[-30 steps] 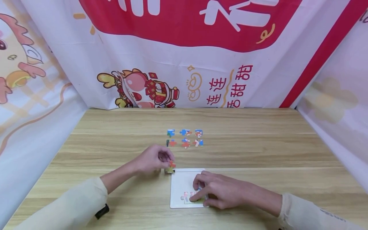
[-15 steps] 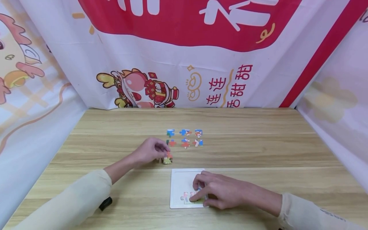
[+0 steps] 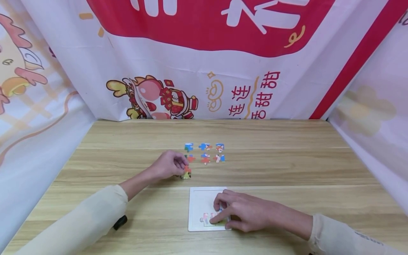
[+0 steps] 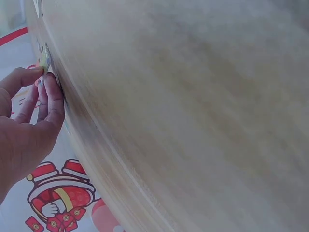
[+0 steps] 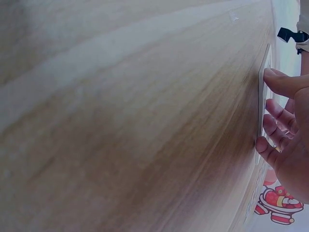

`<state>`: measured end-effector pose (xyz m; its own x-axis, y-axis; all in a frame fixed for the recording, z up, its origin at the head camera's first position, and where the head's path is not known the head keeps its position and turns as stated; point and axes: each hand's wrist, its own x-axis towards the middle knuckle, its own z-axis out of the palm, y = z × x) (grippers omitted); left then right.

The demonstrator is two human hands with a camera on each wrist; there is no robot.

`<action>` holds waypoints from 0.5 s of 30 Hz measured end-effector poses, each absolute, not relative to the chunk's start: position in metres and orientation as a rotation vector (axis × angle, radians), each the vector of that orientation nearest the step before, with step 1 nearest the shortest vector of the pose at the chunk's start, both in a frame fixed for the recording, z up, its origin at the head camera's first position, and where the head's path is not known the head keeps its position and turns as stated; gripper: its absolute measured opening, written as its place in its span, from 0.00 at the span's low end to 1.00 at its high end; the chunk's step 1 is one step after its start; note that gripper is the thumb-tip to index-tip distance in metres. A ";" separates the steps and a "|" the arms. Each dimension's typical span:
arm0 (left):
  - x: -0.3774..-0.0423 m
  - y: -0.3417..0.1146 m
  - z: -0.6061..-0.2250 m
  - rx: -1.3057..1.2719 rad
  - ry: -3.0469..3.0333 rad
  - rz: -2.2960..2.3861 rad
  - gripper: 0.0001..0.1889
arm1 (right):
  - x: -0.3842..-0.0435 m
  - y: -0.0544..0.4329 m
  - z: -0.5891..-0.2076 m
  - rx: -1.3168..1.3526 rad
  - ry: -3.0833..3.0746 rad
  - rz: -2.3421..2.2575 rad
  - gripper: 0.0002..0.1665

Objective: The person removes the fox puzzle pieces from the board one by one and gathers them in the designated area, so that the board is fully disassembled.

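Note:
Between thumb and fingertips, my left hand [image 3: 170, 164] pinches a jigsaw puzzle piece [image 3: 186, 173], orange at the top and yellow-green below. The piece is at the near left end of the loose pieces; in the left wrist view its thin edge [image 4: 46, 59] shows at the fingertips. My right hand [image 3: 243, 211] rests over the right side of a white puzzle tray [image 3: 197, 200], its fingertips touching a few pale pink and green pieces [image 3: 206, 217] in the near part. The hand partly hides those pieces. In the right wrist view, the fingers are spread along the tray's edge.
Two rows of loose puzzle pieces lie beyond the tray, including a blue one [image 3: 189, 147], an orange-and-blue one [image 3: 205, 159] and a white-and-blue one [image 3: 220, 158]. A printed cloth [image 3: 191, 88] hangs behind the wooden table [image 3: 287, 159].
My left hand has moved away from the tray's far left corner, carrying the puzzle piece toward the loose pieces. My right hand has stayed on the tray.

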<state>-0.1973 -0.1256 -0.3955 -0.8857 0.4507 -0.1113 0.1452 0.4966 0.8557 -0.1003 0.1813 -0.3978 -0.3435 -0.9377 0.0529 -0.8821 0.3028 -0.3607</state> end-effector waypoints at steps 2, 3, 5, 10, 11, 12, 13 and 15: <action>-0.198 -0.124 -0.395 0.500 2.441 1.325 0.11 | -0.100 0.181 -0.398 -1.695 2.395 -0.497 0.20; -0.198 -0.124 -0.395 0.500 2.452 1.314 0.10 | -0.100 0.181 -0.398 -1.695 2.395 -0.497 0.20; -0.198 -0.122 -0.394 0.502 2.477 1.286 0.10 | -0.100 0.181 -0.398 -1.694 2.397 -0.494 0.20; -0.200 -0.119 -0.391 0.512 2.540 1.213 0.08 | -0.100 0.181 -0.398 -1.698 2.400 -0.486 0.20; -0.200 -0.118 -0.391 0.510 2.552 1.199 0.08 | -0.100 0.181 -0.398 -1.700 2.399 -0.488 0.21; -0.200 -0.117 -0.391 0.509 2.559 1.188 0.08 | -0.100 0.181 -0.398 -1.704 2.399 -0.489 0.21; -0.200 -0.117 -0.390 0.508 2.567 1.176 0.08 | -0.100 0.181 -0.398 -1.707 2.398 -0.491 0.21; -0.200 -0.116 -0.390 0.507 2.579 1.158 0.08 | -0.101 0.182 -0.398 -1.712 2.396 -0.494 0.21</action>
<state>-0.2001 -0.1158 -0.3902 -0.9028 0.4184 -0.0993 0.2038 0.6195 0.7581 -0.1006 0.1816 -0.3980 -0.3344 -0.9403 0.0640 -0.8890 0.2921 -0.3527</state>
